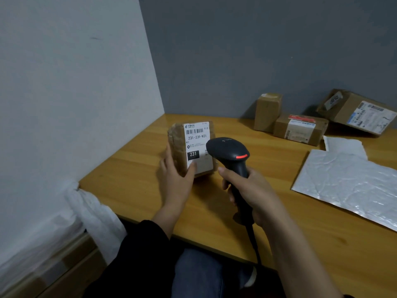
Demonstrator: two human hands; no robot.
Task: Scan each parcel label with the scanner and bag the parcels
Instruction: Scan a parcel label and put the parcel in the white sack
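Observation:
A small brown taped parcel point(178, 136) stands tilted on the wooden table point(139, 190), its white label point(196, 136) with a barcode facing me. My left hand point(175, 175) holds it from the lower left, thumb on the label. My right hand point(251, 192) grips the handle of a black barcode scanner point(229, 152), whose head sits just right of the label and covers its right edge. The scanner's cable point(254, 246) runs down off the table's front edge.
Three more cardboard parcels stand at the back against the grey wall: an upright one point(267, 111), a flat one point(299, 129) and a larger tilted one point(358, 111). White mailer bags point(352, 181) lie at the right. A white cloth point(94, 214) hangs at the table's left corner.

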